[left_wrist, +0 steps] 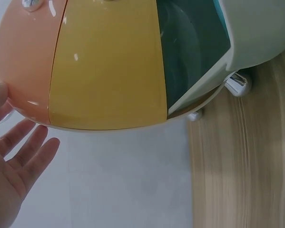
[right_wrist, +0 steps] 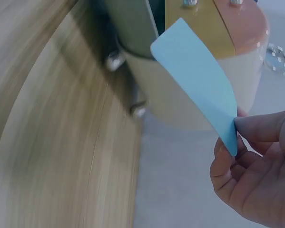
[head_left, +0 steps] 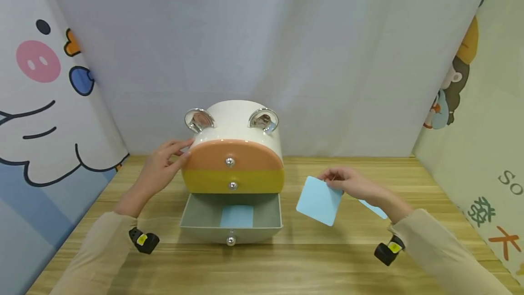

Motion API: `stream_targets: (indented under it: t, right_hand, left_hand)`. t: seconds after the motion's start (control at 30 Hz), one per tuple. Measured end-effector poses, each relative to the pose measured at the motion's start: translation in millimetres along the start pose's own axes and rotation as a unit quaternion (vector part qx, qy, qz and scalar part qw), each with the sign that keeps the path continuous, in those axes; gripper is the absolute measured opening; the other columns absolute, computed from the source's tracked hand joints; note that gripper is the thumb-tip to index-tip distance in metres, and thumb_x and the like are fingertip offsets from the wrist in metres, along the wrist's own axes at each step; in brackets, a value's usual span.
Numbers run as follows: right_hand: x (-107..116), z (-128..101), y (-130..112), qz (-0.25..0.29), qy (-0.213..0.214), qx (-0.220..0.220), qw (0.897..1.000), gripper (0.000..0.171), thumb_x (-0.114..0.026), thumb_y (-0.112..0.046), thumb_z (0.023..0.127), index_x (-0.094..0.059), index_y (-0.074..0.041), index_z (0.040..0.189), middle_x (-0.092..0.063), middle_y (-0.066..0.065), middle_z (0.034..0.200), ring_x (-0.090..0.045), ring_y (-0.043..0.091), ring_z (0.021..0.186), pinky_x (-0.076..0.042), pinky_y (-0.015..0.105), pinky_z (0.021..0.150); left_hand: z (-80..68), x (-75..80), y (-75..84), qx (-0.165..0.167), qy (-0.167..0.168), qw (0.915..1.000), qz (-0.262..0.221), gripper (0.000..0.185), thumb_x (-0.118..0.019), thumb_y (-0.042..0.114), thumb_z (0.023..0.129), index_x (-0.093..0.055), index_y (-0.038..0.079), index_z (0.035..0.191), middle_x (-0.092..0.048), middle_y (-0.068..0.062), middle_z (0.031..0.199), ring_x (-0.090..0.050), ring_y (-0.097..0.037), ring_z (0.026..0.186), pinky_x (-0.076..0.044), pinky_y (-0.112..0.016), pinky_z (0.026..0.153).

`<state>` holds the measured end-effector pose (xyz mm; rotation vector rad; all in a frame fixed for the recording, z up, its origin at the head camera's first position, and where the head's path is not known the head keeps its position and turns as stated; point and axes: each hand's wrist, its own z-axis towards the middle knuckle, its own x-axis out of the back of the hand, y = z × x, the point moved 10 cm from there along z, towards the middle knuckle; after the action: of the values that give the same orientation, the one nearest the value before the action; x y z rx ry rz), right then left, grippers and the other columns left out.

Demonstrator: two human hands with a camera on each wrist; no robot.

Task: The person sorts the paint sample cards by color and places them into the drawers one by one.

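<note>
left hand [head_left: 161, 167], fingers straight, braces the drawer box [head_left: 235, 149] against sliding. right hand [head_left: 352, 185] pinches a blue card [head_left: 319, 200] beside the open bottom drawer [head_left: 231, 222].

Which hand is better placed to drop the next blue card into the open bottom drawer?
Right. The right hand already pinches a blue card beside the open bottom drawer; the left hand rests open on the organizer, steadying it.

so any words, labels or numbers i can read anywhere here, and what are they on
"SO": right wall panel, cut off at the frame edge.
Green and orange characters below it: cut off, not readable.
Drawer box, blue card in right hand: no text.
</note>
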<state>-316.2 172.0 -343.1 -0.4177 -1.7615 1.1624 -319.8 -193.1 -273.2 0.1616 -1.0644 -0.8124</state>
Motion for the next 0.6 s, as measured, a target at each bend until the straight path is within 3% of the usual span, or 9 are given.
stream_targets:
  t: [0.3, 0.6]
  right_hand:
    - [-32, 37, -37, 0.016, 0.046, 0.047, 0.998, 0.022, -0.048, -0.004, 0.092, -0.061, 0.002, 0.109, -0.057, 0.010, 0.093, -0.050, 0.018, 0.079, -0.046, 0.029, 0.068]
    - [-51, 46, -55, 0.018, 0.154, 0.109, 0.982, 0.017, -0.055, 0.001, 0.087, -0.067, 0.002, 0.100, -0.065, 0.013, 0.096, -0.054, 0.016, 0.076, -0.046, 0.023, 0.062]
  left_hand:
    - [-0.8, 0.3, -0.3, 0.015, -0.009, 0.9999, -0.002, 0.039, -0.050, 0.024, 0.094, -0.052, 0.006, 0.128, -0.055, -0.015, 0.112, -0.056, -0.029, 0.092, -0.053, -0.045, 0.070]
    - [-0.7, 0.1, 0.8, 0.009, -0.005, 0.9999, -0.005, 0.038, -0.051, 0.022, 0.094, -0.053, 0.006, 0.128, -0.055, -0.016, 0.113, -0.057, -0.029, 0.091, -0.053, -0.045, 0.069]
